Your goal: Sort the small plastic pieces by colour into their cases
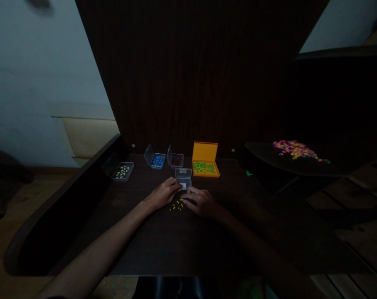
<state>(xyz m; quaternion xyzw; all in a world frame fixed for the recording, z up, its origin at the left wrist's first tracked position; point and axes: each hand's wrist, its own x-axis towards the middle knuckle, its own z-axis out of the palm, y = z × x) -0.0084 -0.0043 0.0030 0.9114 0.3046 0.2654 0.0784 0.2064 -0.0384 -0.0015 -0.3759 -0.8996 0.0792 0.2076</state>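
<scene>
1. Left hand (165, 193): fingers curled in at the lower left corner of the little clear box (185, 181), can't tell if they're gripping it
2. Right hand (203, 202): fingers slightly apart by the box's lower right corner, can't tell if they've pinched anything
3. Yellow bits (177, 202) are scattered on the dark tabletop (151, 249), lower middle of the frame, just below the left fingers and beside the right ones

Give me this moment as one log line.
left hand: at clear box, lid open | right hand: beside loose yellow pieces | grips: unclear | beyond: orange box, green pieces inside
</scene>
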